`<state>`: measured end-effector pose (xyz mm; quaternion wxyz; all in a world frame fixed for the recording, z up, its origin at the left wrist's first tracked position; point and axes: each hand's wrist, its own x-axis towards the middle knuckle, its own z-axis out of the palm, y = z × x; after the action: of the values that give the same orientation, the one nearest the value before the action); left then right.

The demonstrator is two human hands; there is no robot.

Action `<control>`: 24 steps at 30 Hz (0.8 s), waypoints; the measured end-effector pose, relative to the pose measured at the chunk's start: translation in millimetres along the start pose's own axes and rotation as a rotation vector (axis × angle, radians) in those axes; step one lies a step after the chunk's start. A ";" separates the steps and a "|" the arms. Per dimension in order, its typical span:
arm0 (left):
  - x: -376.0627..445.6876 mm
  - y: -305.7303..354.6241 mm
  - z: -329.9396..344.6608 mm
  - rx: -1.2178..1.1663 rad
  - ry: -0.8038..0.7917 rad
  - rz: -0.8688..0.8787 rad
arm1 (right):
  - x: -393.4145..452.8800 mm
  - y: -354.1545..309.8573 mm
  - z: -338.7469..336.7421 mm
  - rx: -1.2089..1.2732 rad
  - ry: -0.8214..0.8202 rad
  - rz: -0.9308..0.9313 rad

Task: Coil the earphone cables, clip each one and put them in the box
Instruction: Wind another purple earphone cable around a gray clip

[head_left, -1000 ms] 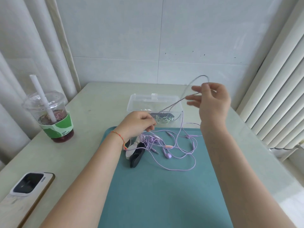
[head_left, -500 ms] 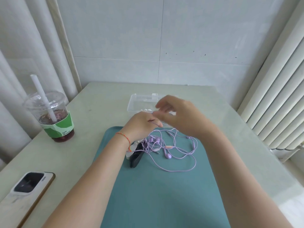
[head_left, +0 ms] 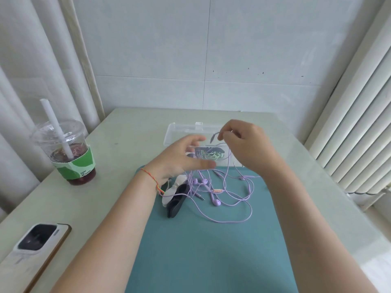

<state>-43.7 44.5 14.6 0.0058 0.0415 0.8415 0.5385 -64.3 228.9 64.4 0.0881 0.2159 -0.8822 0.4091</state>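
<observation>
Hands [head_left: 247,146] apart, left fingers [head_left: 195,139] spread

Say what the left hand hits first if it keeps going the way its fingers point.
Probably the clear plastic box: the left hand has straight fingers pointing away and right, toward its near wall. The hand looks raised, so it might pass over the rim; depth unclear.

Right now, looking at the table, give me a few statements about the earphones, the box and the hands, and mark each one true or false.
1. The purple earphone cable lies loose on the teal mat. True.
2. The clear box holds a green earphone. True.
3. The right hand rests flat on the mat. False: it is raised, pinching the purple cable.
4. The drink cup stands on the mat. False: it stands on the table, left of the mat.
5. The left hand has its fingers spread. True.
</observation>
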 end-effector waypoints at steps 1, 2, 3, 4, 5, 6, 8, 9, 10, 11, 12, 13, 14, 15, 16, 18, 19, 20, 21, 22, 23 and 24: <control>0.3 1.4 -1.7 -0.027 0.083 0.033 | -0.5 -0.4 -0.1 -0.031 -0.039 0.009; 0.5 3.0 -3.8 -0.040 0.163 0.065 | -0.9 -1.3 0.3 -0.050 -0.078 0.005; 0.1 5.0 -5.4 -0.056 0.206 0.089 | -1.5 -2.0 1.3 -0.054 -0.116 -0.009; -0.6 7.3 -6.6 -0.099 0.199 0.094 | -2.2 -2.9 2.5 -0.051 -0.149 -0.028; 0.4 8.4 -6.0 -0.160 0.158 0.097 | -2.8 -3.7 4.4 -0.043 -0.174 -0.050; -0.2 11.3 -3.7 -0.238 0.102 0.098 | -3.1 -4.2 6.8 -0.035 -0.185 -0.072; -4.2 19.3 5.2 -0.376 0.011 0.079 | -2.9 -3.5 12.2 -0.009 -0.147 -0.110; -4.9 21.6 9.7 -0.416 -0.015 0.045 | -2.2 -2.6 14.4 0.011 -0.111 -0.119; -5.9 23.6 12.9 -0.445 -0.040 -0.004 | -1.2 -1.6 16.0 0.026 -0.084 -0.118; -5.6 23.5 14.0 -0.462 -0.069 -0.051 | -0.3 -0.5 17.1 0.030 -0.066 -0.118; -5.5 22.9 13.1 -0.479 -0.102 -0.087 | 0.7 0.9 17.6 0.027 -0.050 -0.121; -6.3 23.0 11.2 -0.512 -0.139 -0.106 | 1.9 3.3 18.0 0.026 -0.032 -0.121; -7.1 22.7 8.0 -0.574 -0.168 -0.111 | 3.3 5.1 18.0 0.036 -0.006 -0.116; -7.6 22.2 5.3 -0.658 -0.185 -0.106 | 4.8 7.0 17.9 0.059 0.021 -0.105; -8.4 22.4 2.4 -0.748 -0.192 -0.089 | 6.1 8.3 17.8 0.093 0.043 -0.092; -9.4 22.6 -2.6 -0.908 -0.176 -0.025 | 8.3 10.3 18.1 0.187 0.075 -0.054; -9.6 22.4 -4.7 -0.973 -0.170 0.010 | 8.7 10.7 18.0 0.244 0.090 -0.029; -9.5 21.9 -6.5 -1.025 -0.174 0.035 | 8.8 10.5 17.7 0.299 0.104 0.001; -9.3 21.8 -7.3 -1.064 -0.186 0.047 | 8.4 10.4 17.5 0.345 0.110 0.030; -9.4 21.8 -7.4 -1.089 -0.203 0.052 | 8.0 9.9 18.3 0.373 0.109 0.053; -9.4 22.3 -6.5 -1.106 -0.223 0.053 | 7.1 9.8 19.9 0.374 0.103 0.067; -9.8 23.4 -5.3 -1.114 -0.247 0.055 | 6.3 9.3 22.1 0.344 0.097 0.072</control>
<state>-32.7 48.7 37.6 0.1112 0.1170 0.4222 0.8920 -73.7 215.6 45.8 0.0775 0.1761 -0.8011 0.5668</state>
